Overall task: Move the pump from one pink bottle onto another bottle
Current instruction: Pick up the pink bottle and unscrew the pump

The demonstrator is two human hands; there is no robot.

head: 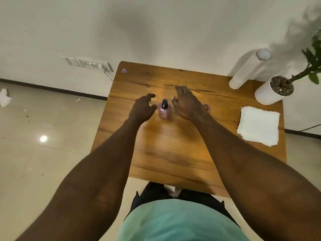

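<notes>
A small pink bottle [164,112] stands upright near the middle of the wooden table [173,153], with a black pump [164,103] on its neck. My left hand [142,109] hovers just left of it, fingers curled and apart, holding nothing. Just right of the bottle is my right hand [187,103], fingers spread, not touching it. Behind my right wrist a second pink bottle [206,106] shows only as a small open rim; the rest is hidden.
A stack of white napkins [258,126] lies at the table's right edge. A white plant pot [274,90] and a white paper roll [250,70] stand at the far right corner. A wall socket [88,63] is at the left.
</notes>
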